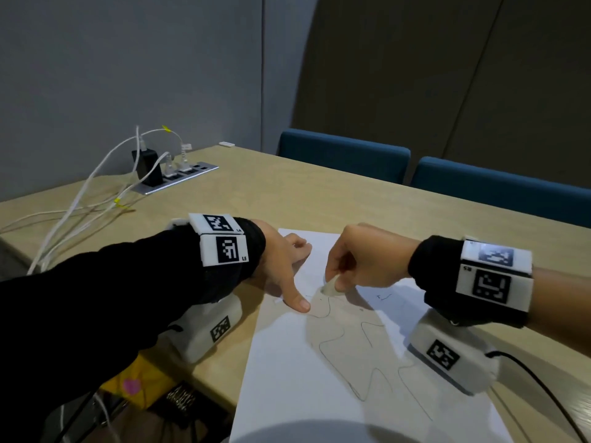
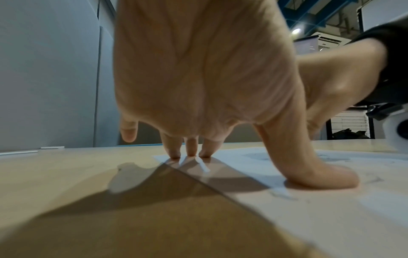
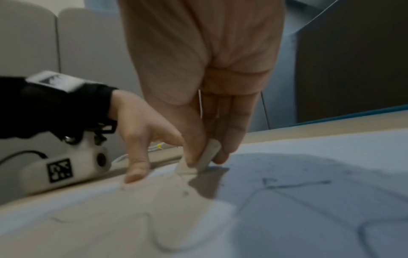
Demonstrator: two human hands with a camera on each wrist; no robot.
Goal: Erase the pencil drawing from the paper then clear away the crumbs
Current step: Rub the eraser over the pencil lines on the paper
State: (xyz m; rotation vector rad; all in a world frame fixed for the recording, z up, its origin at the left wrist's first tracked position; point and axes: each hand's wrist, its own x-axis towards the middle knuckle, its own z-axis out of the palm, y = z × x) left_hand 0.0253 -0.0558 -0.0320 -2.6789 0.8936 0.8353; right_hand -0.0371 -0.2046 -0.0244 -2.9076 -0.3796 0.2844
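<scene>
The right hand [image 1: 361, 260] has its thumb and curled fingers [image 3: 229, 139] pinched round a white eraser [image 1: 331, 287], whose lower edge touches the paper [image 1: 319, 378] on the pencil drawing [image 1: 367, 334]. At nine o'clock of the eraser, the left hand [image 1: 281, 260] is spread with straight fingers [image 2: 192, 148], three fingertips and the thumb pressing the sheet near its left edge. The paper lies on the wooden table [image 1: 287, 193]; white cables [image 1: 80, 199] trail at ten o'clock.
</scene>
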